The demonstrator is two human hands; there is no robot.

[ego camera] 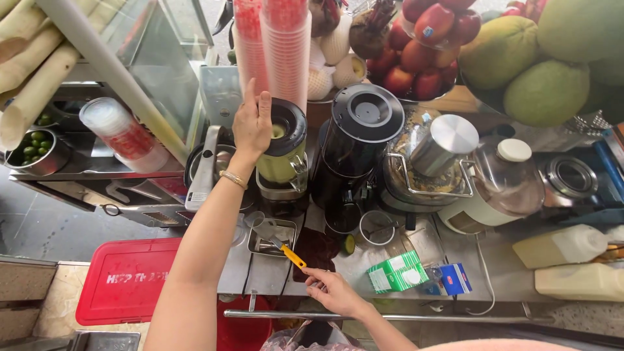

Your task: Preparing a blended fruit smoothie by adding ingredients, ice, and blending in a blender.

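Reaching up over the counter, the left hand (252, 123) lay against the black lid of the blender (283, 153), its fingers held loosely together and the index finger raised toward the stacks of red plastic cups (273, 49) behind; a thin gold bracelet (233, 179) circled the wrist. The blender jar, holding a pale green liquid, stood on its base at the back of the steel counter (266, 273), just beside a taller black blender (357, 143) on its right. The right hand (335, 291) rested low at the counter's front edge, fingers curled and fingertips touching the surface (whether it pinched anything could not be told), near the yellow handle of a peeler (279, 242) that lay across a small metal tray (272, 239). Just to the right of that hand stood a green carton (395, 273) and a small blue carton (455, 278). Further right along the counter sat a juicer (429, 162) with a steel pusher and a domed white appliance (500, 182). Red apples (422, 58) and large green fruits (539, 65) were piled above. A red crate lid (127, 279) lay down at the left.
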